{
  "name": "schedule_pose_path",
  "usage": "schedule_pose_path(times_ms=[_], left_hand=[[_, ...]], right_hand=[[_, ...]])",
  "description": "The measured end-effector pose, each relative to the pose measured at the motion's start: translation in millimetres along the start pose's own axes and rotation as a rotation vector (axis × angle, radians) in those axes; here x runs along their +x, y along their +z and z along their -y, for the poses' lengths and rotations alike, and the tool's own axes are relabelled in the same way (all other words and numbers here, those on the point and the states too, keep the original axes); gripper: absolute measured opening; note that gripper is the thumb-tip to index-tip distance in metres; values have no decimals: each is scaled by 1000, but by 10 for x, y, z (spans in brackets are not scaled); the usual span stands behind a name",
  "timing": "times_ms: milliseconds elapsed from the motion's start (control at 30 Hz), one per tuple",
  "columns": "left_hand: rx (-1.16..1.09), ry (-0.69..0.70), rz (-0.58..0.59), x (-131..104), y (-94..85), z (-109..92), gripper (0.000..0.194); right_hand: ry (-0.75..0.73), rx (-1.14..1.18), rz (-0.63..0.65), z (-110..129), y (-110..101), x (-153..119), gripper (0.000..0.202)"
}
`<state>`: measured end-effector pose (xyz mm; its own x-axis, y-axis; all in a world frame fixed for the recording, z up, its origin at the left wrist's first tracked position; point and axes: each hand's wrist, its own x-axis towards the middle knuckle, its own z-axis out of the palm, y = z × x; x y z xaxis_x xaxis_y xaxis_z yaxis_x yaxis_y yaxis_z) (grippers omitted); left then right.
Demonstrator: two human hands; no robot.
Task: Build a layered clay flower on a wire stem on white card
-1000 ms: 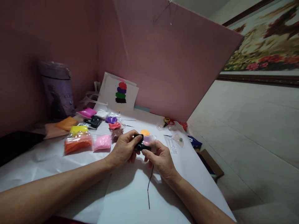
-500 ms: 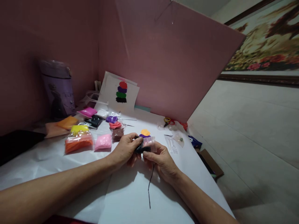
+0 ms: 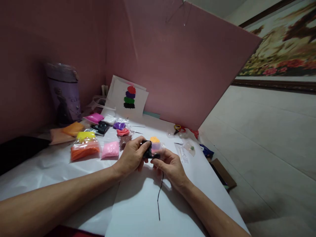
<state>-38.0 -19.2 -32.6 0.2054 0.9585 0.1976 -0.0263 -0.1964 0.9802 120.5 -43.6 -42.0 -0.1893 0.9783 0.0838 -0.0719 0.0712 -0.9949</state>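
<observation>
Both of my hands hold one small clear bag of black clay (image 3: 148,152) between them, above the white paper. My left hand (image 3: 134,153) is closed on the bag's left end, thumb on top over the black part. My right hand (image 3: 170,166) pinches its right side, where the clear plastic sticks out. Just behind the bag, an orange-yellow clay shape (image 3: 154,139) lies on the paper, its lower part hidden. A thin black strand (image 3: 158,199) runs down the white paper (image 3: 133,210) from below my right hand.
Left of my hands lie several bags of coloured clay, among them pink (image 3: 110,149) and orange (image 3: 85,151). A sheet with coloured patches (image 3: 140,102) leans at the back. To the right are scissors (image 3: 176,129) and a clear plastic fork (image 3: 184,155). A purple cylindrical bag (image 3: 64,98) stands far left.
The black part of the bag has been turned more upright between my fingers. It now covers the purple under the yellow shape. The view has shifted slightly.
</observation>
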Motion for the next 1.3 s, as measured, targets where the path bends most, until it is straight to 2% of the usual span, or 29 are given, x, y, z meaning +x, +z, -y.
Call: schedule_pose_path(times_ms=[200,367,500,633,767,900,1067,1300], left_hand=[[249,205,-7,-58,-7,2,24],[291,241,9,-66,8,-10,23],[156,144,25,-30,12,5,23],[-50,-45,158,16,2,2,27],[-152,-147,241,21,-15,-3,32],[-257,-228,292,12,-31,-17,30],[-358,-328,275,23,-32,-26,26],[-339,-327,264,3,-6,-37,26]], right_hand=[[75,-27,31,25,19,-16,22],[46,-2,51,29,26,-15,20],[-31,29,-20,27,41,-8,22],[-68,11,-74,-3,37,4,21],[-95,48,-72,-13,19,15,23],[-15,196,-27,20,-1,16,35],[104,281,28,46,-33,7,28],[159,253,113,36,-50,4,27]])
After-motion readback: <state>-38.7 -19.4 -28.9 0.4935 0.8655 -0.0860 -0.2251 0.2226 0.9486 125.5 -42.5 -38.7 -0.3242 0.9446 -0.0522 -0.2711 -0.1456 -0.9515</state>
